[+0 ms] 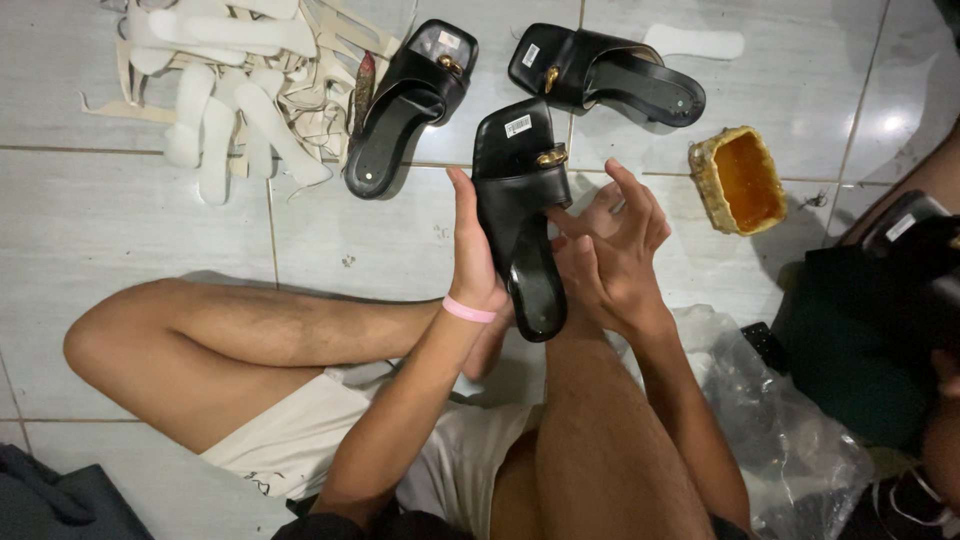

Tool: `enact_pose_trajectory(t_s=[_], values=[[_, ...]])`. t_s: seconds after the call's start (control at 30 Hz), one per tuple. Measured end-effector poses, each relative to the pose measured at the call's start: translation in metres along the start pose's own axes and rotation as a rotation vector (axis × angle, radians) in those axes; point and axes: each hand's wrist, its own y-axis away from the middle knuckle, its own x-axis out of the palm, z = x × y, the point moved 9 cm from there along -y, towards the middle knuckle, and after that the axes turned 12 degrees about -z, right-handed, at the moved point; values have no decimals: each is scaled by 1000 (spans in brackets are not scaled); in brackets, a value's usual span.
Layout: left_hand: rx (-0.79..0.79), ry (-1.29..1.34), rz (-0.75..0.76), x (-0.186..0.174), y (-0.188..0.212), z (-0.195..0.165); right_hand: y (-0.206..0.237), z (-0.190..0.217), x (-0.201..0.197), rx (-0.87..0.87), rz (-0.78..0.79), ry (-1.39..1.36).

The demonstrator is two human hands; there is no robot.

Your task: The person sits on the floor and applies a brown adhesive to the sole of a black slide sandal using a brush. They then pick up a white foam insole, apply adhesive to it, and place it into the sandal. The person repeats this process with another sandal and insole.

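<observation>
Left hand (473, 262) closed along the edge of a black leather slide sandal with gold buckle (522, 205), steadying it upright above the lap. Right hand (610, 262) half open, fingertips on its other edge. Two matching sandals (405, 105) lying just beyond on the tiled floor (130, 220).

Black sandal (520, 215) of smooth, faintly glossy leather-like material with a shiny gold metal buckle (551, 157); glossy grey floor tiles (150, 220); crinkled clear plastic bag (790, 440); matt white insole cutouts (230, 100).
</observation>
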Motion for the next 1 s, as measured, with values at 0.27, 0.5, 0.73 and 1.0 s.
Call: enact_pose_trajectory(t_s=[0.27,0.5,0.73,1.0], values=[[86,-23,39,-4,-8,-8,2,13,1,-60,33,74],[68,-116,-55,-18,-15,-5,-6,9,-1,-69,-45,113],[115,-153,6,-23,-27,-15,-4,17,12,-206,-42,161],[69,-137,-19,-44,-43,-19,-11,11,43,-182,-14,180]])
